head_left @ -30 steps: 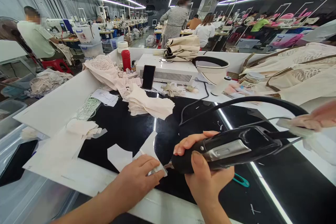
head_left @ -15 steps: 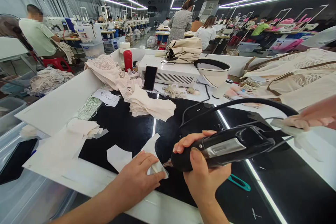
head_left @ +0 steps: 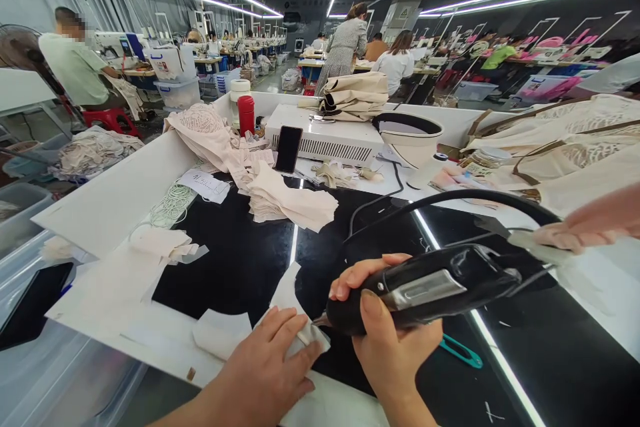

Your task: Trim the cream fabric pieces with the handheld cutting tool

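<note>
My left hand (head_left: 273, 360) presses on a pale fabric piece (head_left: 287, 293) at the near edge of the black tabletop, its fingers and thumb closed on the folded end. A second part of pale cloth (head_left: 223, 333) sticks out to the left of that hand, over the white edge. My right hand (head_left: 385, 327) is wrapped around a black corded hand tool (head_left: 425, 287) with a silver plate on its side. The tool's narrow metal tip (head_left: 323, 321) points left and meets the edge of the fabric beside my left fingers; whether it touches is hard to tell.
Another person's hand (head_left: 580, 233) holds pale cloth near the cord at right. A teal thread snipper-like tool (head_left: 461, 351) lies beyond my right wrist. Stacked fabric pieces (head_left: 295, 197), a phone (head_left: 289, 149), a red bottle (head_left: 245, 115) and a white vented box (head_left: 325, 137) stand farther back.
My left hand and the fabric have shifted slightly down and right, and the cloth's folded end looks more lifted. The tool's tip has stayed beside it. The other person's hand has moved slightly left.
</note>
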Motion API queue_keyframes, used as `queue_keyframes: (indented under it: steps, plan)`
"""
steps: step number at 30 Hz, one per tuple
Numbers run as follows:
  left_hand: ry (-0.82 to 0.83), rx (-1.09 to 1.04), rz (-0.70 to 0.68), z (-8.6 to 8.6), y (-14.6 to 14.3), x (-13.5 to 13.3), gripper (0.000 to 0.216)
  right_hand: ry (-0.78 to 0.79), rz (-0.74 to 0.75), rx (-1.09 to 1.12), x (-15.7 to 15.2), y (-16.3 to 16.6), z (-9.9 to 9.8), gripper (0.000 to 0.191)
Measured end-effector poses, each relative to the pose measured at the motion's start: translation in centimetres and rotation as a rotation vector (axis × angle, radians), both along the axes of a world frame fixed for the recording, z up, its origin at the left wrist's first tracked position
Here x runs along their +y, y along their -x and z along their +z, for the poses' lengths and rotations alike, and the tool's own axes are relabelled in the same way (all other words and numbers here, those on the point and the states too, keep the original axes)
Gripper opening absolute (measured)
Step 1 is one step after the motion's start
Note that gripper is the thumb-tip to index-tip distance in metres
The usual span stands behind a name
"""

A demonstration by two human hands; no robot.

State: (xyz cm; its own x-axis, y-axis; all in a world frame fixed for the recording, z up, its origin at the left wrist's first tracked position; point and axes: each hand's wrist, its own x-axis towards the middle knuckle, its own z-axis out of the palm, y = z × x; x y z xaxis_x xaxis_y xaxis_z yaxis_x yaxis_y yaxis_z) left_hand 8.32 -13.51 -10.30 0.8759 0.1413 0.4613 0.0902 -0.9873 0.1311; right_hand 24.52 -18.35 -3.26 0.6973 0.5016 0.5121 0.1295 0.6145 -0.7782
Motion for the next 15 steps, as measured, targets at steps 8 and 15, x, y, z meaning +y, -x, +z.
queue_keyframes:
  steps: [8,15]
  plan:
    - [-0.013,0.024,0.019,1.2,0.1,2.2,0.024,-0.026,0.012,-0.002,-0.4,0.1,-0.2,0.031]
    - [-0.014,0.035,-0.007,1.0,0.2,3.1,0.019,-0.029,0.001,-0.011,-0.5,0.2,-0.2,0.032]
